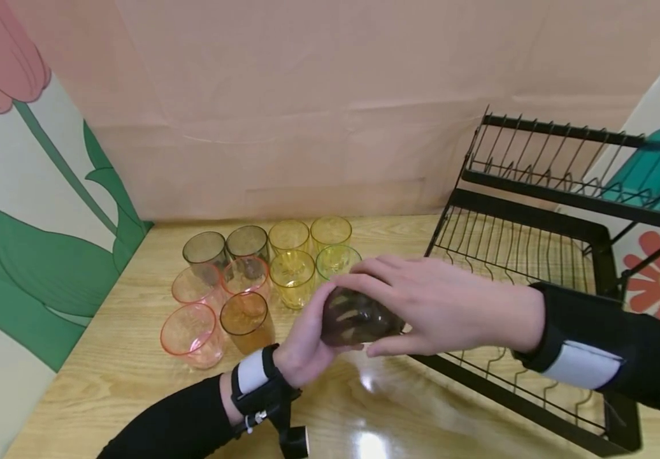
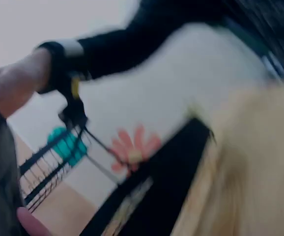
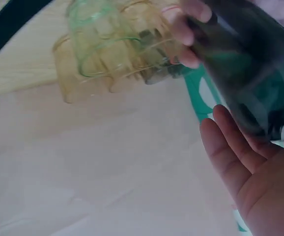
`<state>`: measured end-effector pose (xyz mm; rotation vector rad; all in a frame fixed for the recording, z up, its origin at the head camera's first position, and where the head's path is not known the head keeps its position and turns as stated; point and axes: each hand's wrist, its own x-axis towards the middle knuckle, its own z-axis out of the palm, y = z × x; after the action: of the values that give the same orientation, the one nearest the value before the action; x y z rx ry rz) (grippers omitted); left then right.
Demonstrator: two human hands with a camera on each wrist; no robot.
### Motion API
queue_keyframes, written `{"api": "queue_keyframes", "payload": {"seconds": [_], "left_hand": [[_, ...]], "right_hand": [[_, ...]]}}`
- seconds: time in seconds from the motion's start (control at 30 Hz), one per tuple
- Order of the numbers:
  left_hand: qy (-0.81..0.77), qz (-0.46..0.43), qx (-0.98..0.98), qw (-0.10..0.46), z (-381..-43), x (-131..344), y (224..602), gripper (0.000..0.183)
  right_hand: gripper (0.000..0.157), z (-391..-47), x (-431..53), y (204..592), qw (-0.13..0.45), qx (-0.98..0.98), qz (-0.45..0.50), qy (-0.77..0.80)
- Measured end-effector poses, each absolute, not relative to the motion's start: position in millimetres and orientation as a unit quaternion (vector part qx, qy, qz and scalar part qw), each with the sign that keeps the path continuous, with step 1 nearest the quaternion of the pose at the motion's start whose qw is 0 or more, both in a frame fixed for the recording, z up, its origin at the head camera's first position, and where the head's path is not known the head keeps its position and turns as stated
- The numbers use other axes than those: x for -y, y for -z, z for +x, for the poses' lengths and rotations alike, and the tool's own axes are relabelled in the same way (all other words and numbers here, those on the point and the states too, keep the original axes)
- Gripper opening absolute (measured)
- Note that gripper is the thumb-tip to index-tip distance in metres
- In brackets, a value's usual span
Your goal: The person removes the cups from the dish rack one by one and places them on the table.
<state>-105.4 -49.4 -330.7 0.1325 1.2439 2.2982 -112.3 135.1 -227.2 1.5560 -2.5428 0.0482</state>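
Note:
My left hand (image 1: 307, 338) grips a dark grey see-through glass (image 1: 358, 322), tilted on its side above the table. In the right wrist view its fingertips (image 3: 190, 37) curl round the glass's side. From the right, my right hand (image 1: 439, 303) reaches over the glass with fingers extended. The right wrist view shows these fingers fairly straight, close to one end of the glass. Just beyond the hands stands a green-rimmed glass (image 1: 338, 258), partly covered by the fingers. An amber glass (image 1: 248, 325) is left of my left hand.
Several upright glasses stand grouped at left: red-rimmed (image 1: 192, 331), grey (image 1: 204, 248) and yellow (image 1: 292, 274). A two-tier black wire rack (image 1: 502, 401) occupies the right side, under my right forearm. A teal object (image 1: 651, 169) shows behind its upper tier. A pink-beige wall covering (image 1: 307, 127) borders the table's back.

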Motion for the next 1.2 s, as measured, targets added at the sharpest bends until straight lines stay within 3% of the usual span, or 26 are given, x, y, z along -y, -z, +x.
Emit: {"api": "queue_keyframes", "payload": {"seconds": [0.27,0.4,0.47,0.6,0.7,0.87,1.2], "left_hand": [[-0.709,0.130,-0.678,0.145,-121,75,323,0.034],[-0.595,0.223,-0.765,0.103,-123,82,319,0.028],[-0.482,0.299,-0.822,0.043,-122,85,318,0.030],[-0.192,0.412,-0.881,-0.129,-122,88,317,0.037],[-0.073,0.442,-0.874,-0.188,-124,90,320,0.040],[0.000,0.439,-0.877,-0.195,-128,93,330,0.039],[0.063,0.421,-0.892,-0.153,-132,101,347,0.056]], "right_hand": [[0.077,-112,-159,241,0.081,0.875,0.477,-0.009],[0.076,-110,-169,251,0.075,0.885,0.459,-0.008],[0.075,-109,-173,256,0.071,0.889,0.452,-0.006],[0.072,-108,-182,267,0.064,0.895,0.441,0.009],[0.073,-107,-188,273,0.059,0.901,0.430,0.021],[0.071,-106,-201,281,0.048,0.913,0.404,0.003],[0.071,-110,-224,289,0.061,0.927,0.369,-0.013]]}}
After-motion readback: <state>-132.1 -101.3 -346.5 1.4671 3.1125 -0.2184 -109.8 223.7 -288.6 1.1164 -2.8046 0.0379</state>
